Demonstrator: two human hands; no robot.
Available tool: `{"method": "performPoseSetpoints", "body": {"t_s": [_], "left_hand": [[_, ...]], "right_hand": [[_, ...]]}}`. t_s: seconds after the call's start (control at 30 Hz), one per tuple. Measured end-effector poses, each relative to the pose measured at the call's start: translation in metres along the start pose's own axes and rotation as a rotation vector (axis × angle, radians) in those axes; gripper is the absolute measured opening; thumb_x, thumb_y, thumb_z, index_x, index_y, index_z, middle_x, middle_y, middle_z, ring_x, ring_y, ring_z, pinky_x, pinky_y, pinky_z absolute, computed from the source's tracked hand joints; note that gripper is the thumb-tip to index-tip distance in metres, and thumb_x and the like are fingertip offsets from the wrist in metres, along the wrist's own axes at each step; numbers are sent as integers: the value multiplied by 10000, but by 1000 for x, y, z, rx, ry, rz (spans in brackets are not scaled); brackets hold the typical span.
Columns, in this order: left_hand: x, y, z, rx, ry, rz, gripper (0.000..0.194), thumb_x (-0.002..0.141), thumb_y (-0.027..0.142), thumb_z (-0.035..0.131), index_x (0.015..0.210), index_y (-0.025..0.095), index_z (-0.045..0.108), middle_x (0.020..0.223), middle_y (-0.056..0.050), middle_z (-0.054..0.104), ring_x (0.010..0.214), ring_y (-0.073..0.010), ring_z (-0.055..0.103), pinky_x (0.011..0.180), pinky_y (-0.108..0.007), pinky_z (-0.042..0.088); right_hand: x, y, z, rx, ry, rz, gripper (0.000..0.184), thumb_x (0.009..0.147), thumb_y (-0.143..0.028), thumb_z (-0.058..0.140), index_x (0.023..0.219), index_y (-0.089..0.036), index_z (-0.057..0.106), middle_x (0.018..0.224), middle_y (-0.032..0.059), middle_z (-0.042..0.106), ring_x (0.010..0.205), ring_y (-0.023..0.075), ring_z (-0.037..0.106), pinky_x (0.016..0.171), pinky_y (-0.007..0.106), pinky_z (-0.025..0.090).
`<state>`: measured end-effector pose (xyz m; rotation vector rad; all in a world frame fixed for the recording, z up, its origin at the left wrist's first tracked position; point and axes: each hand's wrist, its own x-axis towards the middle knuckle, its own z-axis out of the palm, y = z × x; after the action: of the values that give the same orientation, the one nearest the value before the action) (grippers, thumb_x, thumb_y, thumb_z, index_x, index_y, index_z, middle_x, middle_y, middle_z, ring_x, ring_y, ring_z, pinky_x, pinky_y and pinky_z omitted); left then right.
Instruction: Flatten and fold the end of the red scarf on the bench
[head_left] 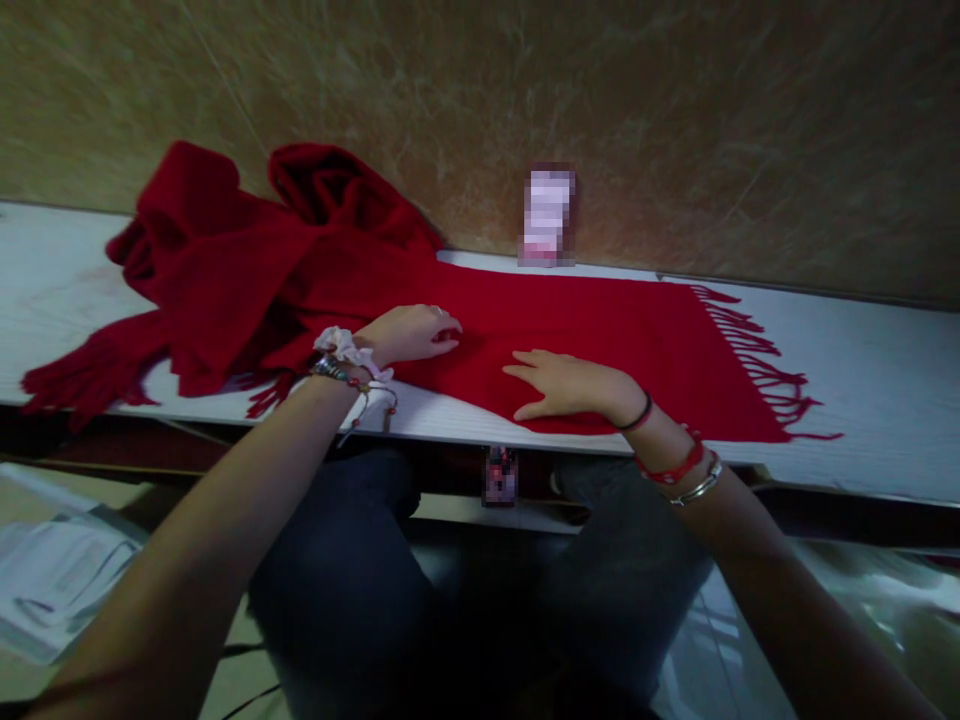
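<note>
A red scarf (600,330) with a fringed end lies along a narrow white tabletop. Its right part is spread flat, while the left part is bunched in loose folds. My left hand (412,332) rests on the scarf near the folds, its fingers loosely curved and a gap showing between thumb and forefinger. To the right, my right hand (574,385) lies on the flat part close to the front edge, palm down with the fingers spread. Neither hand visibly grips the cloth.
The white tabletop (885,400) runs along a brown marbled wall (675,120). A blurred-out pale rectangular item (547,212) stands against the wall. Below the front edge is another blurred item (500,476), above my knees. A white object (60,570) sits at the lower left.
</note>
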<state>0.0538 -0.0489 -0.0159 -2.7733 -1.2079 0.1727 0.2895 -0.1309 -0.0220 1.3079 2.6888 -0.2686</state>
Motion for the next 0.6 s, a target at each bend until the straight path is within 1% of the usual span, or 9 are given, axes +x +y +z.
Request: {"method": "performPoseSetpoints", "body": {"t_s": [0.07,0.13,0.2,0.3,0.37,0.4,0.47,0.53,0.6], "left_hand": [[-9,-2,3,-24,1,32,406,861,403,375,1182,229,554,1137,-41,607,1008,-172,557,841,-259,420],[-18,-3,7,-55,24,76,450,855,424,400,1235,209,510,1203,-61,565,1065,-178,527,875,-265,409],[-24,-2,9,-80,54,120,483,843,444,434,1252,195,495,1237,-81,530,1097,-183,505,897,-267,400],[-31,1,10,-75,84,134,499,805,487,492,1199,186,543,1219,-105,517,1070,-200,513,890,-278,401],[-34,4,8,-70,55,114,511,777,524,516,1163,193,568,1174,-102,542,1028,-211,533,861,-287,411],[-36,5,6,-76,26,106,526,765,544,522,1163,202,566,1157,-94,556,1017,-214,540,847,-287,414],[-38,7,4,-101,-33,102,574,747,572,529,1202,222,536,1151,-78,573,1017,-214,545,838,-280,413],[-39,7,1,-119,-66,103,615,745,563,535,1262,234,485,1151,-71,583,1009,-210,553,822,-269,418],[-40,7,0,-121,-72,99,586,780,483,517,1308,240,439,1127,-64,601,973,-196,571,790,-258,429]], "right_hand": [[-4,-7,3,-13,38,30,656,788,-513,544,1343,-183,429,1427,143,361,1280,329,370,964,471,408],[-6,-10,5,-12,95,24,570,833,-424,515,1328,-151,445,1413,158,380,1274,318,381,966,465,407],[-8,-11,6,-2,166,2,524,857,-363,492,1320,-123,448,1400,171,395,1273,301,385,986,455,389],[-7,-12,6,35,232,-80,532,854,-387,501,1314,-125,444,1385,165,416,1272,279,382,997,440,373],[-6,-14,6,65,243,-160,537,831,-430,530,1272,-128,477,1349,156,454,1240,266,411,975,414,387],[-5,-15,5,73,241,-191,519,817,-437,549,1229,-124,507,1307,153,489,1200,259,444,949,396,403],[-4,-18,5,69,231,-206,414,807,-405,570,1103,-116,565,1175,143,559,1062,233,520,861,354,433],[-3,-21,5,43,219,-163,248,819,-313,554,972,-120,590,1044,119,586,895,191,551,752,310,435],[-1,-24,4,16,225,-117,130,825,-212,515,885,-125,591,976,103,584,789,157,538,685,281,410]]}}
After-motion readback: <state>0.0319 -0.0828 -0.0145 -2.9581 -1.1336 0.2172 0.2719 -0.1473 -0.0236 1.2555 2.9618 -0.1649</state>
